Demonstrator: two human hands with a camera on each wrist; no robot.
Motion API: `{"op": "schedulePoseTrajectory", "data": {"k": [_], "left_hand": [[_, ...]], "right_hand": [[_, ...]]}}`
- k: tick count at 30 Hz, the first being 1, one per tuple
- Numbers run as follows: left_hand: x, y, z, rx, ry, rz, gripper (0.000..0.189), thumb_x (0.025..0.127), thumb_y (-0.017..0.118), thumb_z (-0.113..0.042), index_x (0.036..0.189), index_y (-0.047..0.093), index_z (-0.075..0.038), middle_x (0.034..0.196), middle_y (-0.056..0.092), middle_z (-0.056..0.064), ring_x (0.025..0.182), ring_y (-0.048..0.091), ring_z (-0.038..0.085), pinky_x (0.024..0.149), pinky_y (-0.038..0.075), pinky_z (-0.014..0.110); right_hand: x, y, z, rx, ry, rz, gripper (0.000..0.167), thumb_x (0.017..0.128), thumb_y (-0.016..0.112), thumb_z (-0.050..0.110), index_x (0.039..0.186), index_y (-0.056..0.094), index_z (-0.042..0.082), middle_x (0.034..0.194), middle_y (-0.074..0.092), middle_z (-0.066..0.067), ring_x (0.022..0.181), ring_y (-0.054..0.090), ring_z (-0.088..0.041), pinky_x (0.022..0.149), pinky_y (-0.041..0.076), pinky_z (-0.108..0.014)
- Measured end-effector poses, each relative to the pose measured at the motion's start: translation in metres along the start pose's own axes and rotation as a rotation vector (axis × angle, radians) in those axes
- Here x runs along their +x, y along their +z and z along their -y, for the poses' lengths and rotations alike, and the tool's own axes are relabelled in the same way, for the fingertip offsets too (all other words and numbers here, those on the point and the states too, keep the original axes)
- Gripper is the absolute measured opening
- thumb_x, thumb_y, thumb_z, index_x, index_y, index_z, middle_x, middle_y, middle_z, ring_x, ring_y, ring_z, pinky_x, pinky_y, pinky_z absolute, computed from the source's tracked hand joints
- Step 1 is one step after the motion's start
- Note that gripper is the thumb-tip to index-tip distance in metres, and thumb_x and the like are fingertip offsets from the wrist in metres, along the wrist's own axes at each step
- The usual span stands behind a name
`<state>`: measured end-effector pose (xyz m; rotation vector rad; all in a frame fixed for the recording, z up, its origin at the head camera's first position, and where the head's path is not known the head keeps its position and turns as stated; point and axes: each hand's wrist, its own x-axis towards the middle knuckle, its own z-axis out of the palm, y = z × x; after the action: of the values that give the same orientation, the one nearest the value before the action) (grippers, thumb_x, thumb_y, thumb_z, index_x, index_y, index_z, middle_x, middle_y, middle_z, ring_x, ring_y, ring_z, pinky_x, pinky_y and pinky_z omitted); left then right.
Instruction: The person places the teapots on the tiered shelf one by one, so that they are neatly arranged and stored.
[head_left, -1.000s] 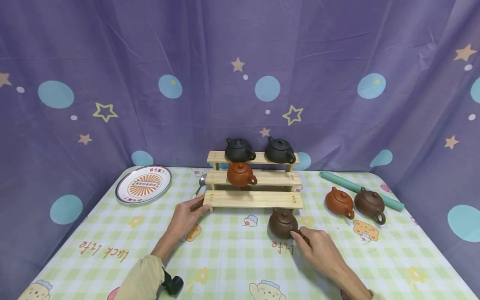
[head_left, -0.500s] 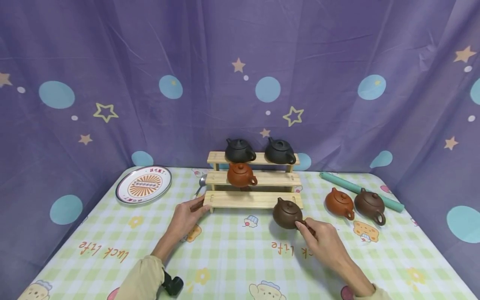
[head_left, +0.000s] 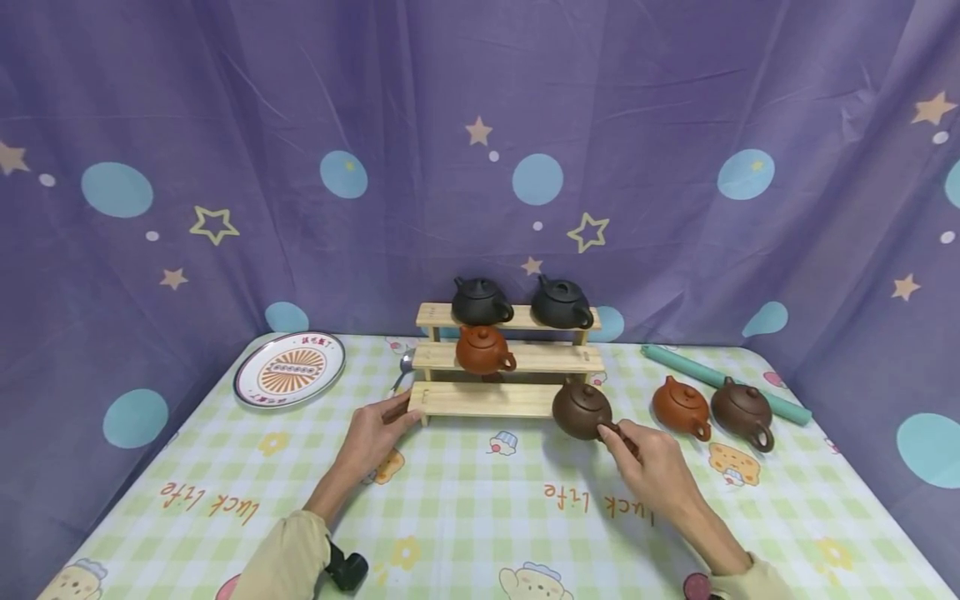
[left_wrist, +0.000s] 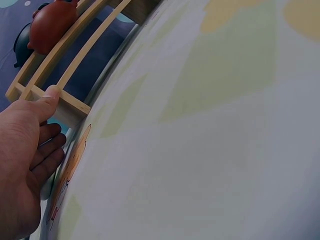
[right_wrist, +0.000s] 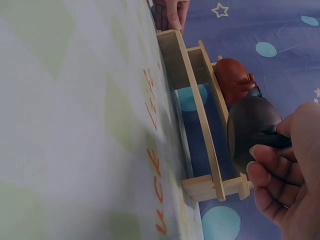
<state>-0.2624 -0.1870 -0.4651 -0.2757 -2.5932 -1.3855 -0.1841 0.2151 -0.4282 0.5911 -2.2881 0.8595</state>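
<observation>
My right hand (head_left: 656,467) pinches a dark brown teapot (head_left: 581,410) by its handle. The teapot is raised off the table, level with the right part of the lowest step of the wooden display rack (head_left: 487,399); in the right wrist view the teapot (right_wrist: 250,125) appears above that step. At the rack's left end, my left hand (head_left: 372,433) grips the lowest step, thumb at its front corner. Two black teapots, one left (head_left: 480,302) and one right (head_left: 561,302), stand on the top step. An orange-brown teapot (head_left: 482,350) sits on the middle step's left part.
Right of the rack stand another orange-brown teapot (head_left: 680,407) and another dark brown teapot (head_left: 741,411), with a green roll (head_left: 697,365) behind them. A patterned plate (head_left: 289,370) lies at the left. A spoon (head_left: 406,362) lies beside the rack.
My right hand has lifted the dark brown teapot from in front of the rack, up and slightly right, to the lowest step. The left hand has stayed put.
</observation>
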Motion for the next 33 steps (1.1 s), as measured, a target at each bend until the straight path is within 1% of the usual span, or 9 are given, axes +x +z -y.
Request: {"op": "schedulePoseTrajectory", "data": {"k": [4,8,14,22,33], "left_hand": [[0.000,0.000,0.000,-0.001,-0.005,-0.001,0.054,0.097,0.077,-0.029,0.142,0.062,-0.003,0.126,0.070,0.017,0.113,0.070,0.029,0.092,0.059,0.038],[0.001,0.000,0.000,0.004,-0.007,0.001,0.055,0.097,0.077,-0.031,0.142,0.062,-0.004,0.128,0.069,0.017,0.114,0.069,0.029,0.093,0.058,0.039],[0.001,0.000,-0.001,0.005,-0.009,0.002,0.055,0.097,0.077,-0.031,0.142,0.062,-0.004,0.128,0.069,0.017,0.115,0.069,0.029,0.093,0.058,0.039],[0.000,0.000,-0.001,0.005,-0.009,0.003,0.055,0.097,0.076,-0.031,0.142,0.062,-0.003,0.128,0.069,0.017,0.115,0.069,0.029,0.093,0.058,0.039],[-0.001,-0.001,-0.002,0.003,0.005,0.001,0.055,0.097,0.077,-0.030,0.142,0.062,-0.003,0.127,0.070,0.017,0.113,0.070,0.029,0.093,0.058,0.039]], "right_hand": [[0.005,-0.001,-0.002,0.010,-0.024,-0.011,0.046,0.096,0.071,0.001,0.066,0.045,0.025,0.058,0.031,0.021,0.049,0.028,0.004,0.044,0.025,-0.017],[0.010,0.000,-0.006,0.015,-0.024,-0.014,0.047,0.098,0.070,0.003,0.067,0.042,0.025,0.058,0.029,0.020,0.048,0.026,0.003,0.043,0.023,-0.017],[0.017,0.002,-0.011,-0.012,-0.036,-0.036,0.047,0.098,0.071,0.006,0.066,0.042,0.024,0.057,0.029,0.018,0.048,0.027,0.002,0.043,0.023,-0.018],[0.030,0.005,-0.015,-0.033,-0.070,-0.052,0.048,0.097,0.071,0.004,0.066,0.041,0.024,0.057,0.028,0.018,0.048,0.027,0.002,0.043,0.024,-0.020],[0.043,0.010,-0.024,-0.053,-0.045,-0.050,0.046,0.099,0.070,0.008,0.066,0.043,0.023,0.056,0.031,0.015,0.047,0.031,-0.003,0.043,0.026,-0.024]]}}
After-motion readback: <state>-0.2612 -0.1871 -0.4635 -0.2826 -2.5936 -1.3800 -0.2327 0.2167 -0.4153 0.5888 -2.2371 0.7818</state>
